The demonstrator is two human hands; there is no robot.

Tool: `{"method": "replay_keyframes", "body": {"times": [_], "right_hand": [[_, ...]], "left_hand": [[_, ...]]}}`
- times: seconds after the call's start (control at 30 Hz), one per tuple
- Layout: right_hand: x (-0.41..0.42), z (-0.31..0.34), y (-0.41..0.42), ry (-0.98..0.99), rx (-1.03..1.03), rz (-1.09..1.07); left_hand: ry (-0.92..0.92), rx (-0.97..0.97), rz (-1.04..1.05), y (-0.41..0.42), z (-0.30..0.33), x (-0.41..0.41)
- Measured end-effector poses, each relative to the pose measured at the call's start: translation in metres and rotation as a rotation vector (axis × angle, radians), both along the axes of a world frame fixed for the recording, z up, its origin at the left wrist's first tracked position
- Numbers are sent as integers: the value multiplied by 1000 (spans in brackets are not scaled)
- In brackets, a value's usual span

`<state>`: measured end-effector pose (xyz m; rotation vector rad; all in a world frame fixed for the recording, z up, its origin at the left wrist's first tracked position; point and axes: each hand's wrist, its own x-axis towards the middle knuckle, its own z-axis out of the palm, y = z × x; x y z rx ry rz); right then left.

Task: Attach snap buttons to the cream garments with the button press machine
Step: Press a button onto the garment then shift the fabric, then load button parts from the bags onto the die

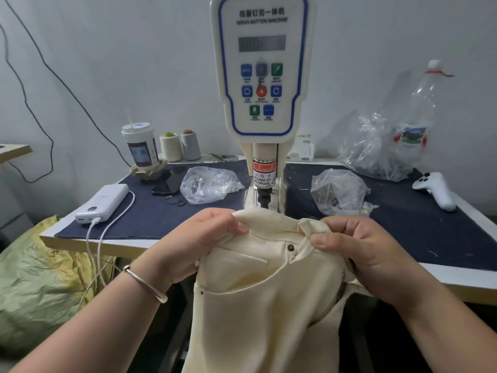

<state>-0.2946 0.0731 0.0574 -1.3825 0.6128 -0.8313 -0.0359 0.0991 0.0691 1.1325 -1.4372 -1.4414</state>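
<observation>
Cream garment [258, 305]: matt woven cloth, a small shiny metal snap [290, 247] set in it. Button press machine [262, 76]: glossy cream plastic housing. Table [150, 214] is covered in matt navy cloth (bags [209, 185] are crinkled clear plastic).

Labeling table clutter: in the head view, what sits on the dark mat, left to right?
Power bank → cup → thread cones → left plastic bag → press machine → right plastic bag → white controller.

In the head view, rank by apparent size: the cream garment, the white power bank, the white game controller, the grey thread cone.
1. cream garment, nearest the camera
2. white power bank
3. white game controller
4. grey thread cone, farther back, so its rank is unsure
</observation>
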Motion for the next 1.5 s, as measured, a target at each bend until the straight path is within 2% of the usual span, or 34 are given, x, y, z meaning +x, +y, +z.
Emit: {"method": "replay_keyframes", "body": {"times": [0.1,0.2,0.33,0.47,0.67,0.9,1.1,1.17,1.3,1.4,1.5], "right_hand": [[-6,7,6,35,-56,-29],[-11,12,7,62,-69,-30],[-18,12,9,35,-67,23],[-28,3,2,-39,-21,-16],[-41,-9,-5,-92,53,-105],[-54,-21,-13,-139,109,-157],[-59,-35,-20,-98,157,-227],[-58,-39,-22,-94,183,-237],[-56,-42,-26,-58,221,-227],[-53,-43,-28,50,216,-240],[-48,-44,-34,264,18,-351]], "left_hand": [[-308,-36,-195,7,9,4],[-615,73,-334,10,13,9],[-738,247,-504,15,21,18],[-643,274,-558,19,18,26],[-251,228,-596,21,2,29],[-3,270,-511,12,13,34],[-66,338,-474,12,8,30],[-123,300,-469,13,7,25],[-51,276,-379,7,3,22],[28,275,-336,3,-4,26],[68,279,-254,2,-15,34]]}}
